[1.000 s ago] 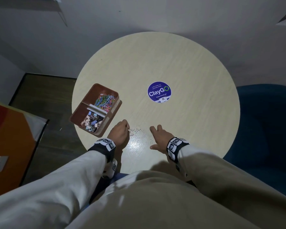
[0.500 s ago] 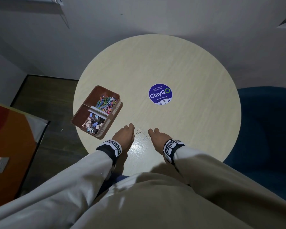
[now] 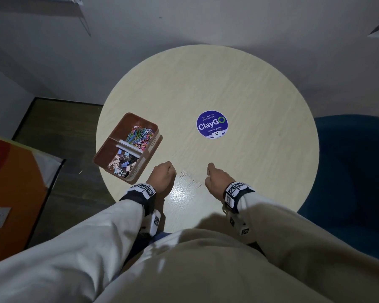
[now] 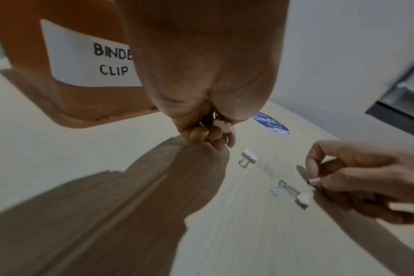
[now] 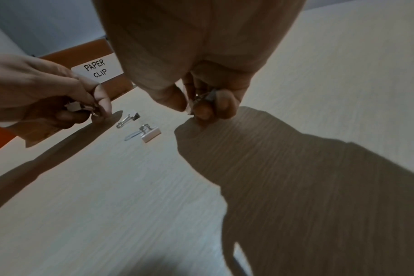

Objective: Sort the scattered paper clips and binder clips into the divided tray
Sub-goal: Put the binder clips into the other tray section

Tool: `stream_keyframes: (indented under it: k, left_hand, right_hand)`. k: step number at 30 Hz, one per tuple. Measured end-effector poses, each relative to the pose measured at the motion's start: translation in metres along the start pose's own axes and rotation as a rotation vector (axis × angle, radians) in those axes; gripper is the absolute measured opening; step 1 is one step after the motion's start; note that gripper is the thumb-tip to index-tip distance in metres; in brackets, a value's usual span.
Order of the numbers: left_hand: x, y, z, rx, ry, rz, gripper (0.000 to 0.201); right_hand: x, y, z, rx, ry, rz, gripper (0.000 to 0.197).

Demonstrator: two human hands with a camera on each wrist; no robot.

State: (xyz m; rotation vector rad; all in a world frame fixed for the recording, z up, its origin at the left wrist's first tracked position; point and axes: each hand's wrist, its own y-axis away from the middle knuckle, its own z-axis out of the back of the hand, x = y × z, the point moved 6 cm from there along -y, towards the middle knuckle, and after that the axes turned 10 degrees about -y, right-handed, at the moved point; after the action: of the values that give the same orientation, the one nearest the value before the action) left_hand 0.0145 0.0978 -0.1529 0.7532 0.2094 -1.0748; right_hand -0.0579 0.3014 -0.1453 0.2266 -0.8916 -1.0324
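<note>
The brown divided tray [image 3: 150,115] sits at the table's left edge, colourful paper clips [image 3: 139,134] in its far section and binder clips [image 3: 123,161] in its near section. Two pale binder clips lie on the table between my hands: one [image 3: 182,174] [image 4: 248,160] nearer the left hand, the other [image 3: 195,184] [image 4: 301,198] nearer the right. My left hand [image 3: 163,173] [image 4: 221,131] is curled round white binder clips just above the table. My right hand [image 3: 214,177] [image 5: 199,106] pinches a small binder clip between thumb and fingers.
The round pale table [image 3: 260,106] carries a blue ClayGo sticker [image 3: 212,124] at its middle. A blue chair [image 3: 354,171] stands to the right. An orange panel [image 3: 9,182] and dark floor lie to the left. The tray's side labels read "BINDER CLIP" [image 4: 90,57] and "PAPER CLIP" [image 5: 96,70].
Both hands have gone from fingers spread on the table to curled fists holding clips. Fewer loose clips lie between them now. The head view shifted slightly.
</note>
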Motion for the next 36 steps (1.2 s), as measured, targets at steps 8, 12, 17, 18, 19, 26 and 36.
stream_keyframes:
  k: [8,12,17,18,19,26,36]
  left_hand:
    - [-0.009,-0.008,0.005,0.004,0.185,0.061,0.028]
    - [-0.003,-0.015,0.002,-0.003,0.28,0.1,0.028]
    - [-0.007,-0.019,-0.006,0.063,0.326,0.1,0.024]
    - [-0.008,-0.02,-0.008,0.082,0.313,0.094,0.022]
    - [-0.008,-0.02,-0.011,0.103,0.298,0.091,0.02]
    - [-0.017,-0.022,-0.011,0.046,0.068,-0.036,0.019]
    - [-0.026,-0.014,-0.033,-0.013,-0.53,-0.138,0.029]
  right_hand:
    - [-0.001,-0.005,0.001,-0.037,-0.031,-0.08,0.026]
    - [0.002,-0.006,0.007,-0.049,-0.172,-0.07,0.013]
    - [0.01,-0.005,0.007,-0.015,-0.206,-0.123,0.016]
    - [0.013,-0.004,0.005,-0.011,-0.164,-0.115,0.018]
    - [0.016,-0.002,0.003,-0.002,-0.1,-0.101,0.023]
    - [0.03,0.004,-0.011,0.051,0.086,0.078,0.006]
    - [0.026,0.003,-0.027,0.11,0.198,0.069,0.041]
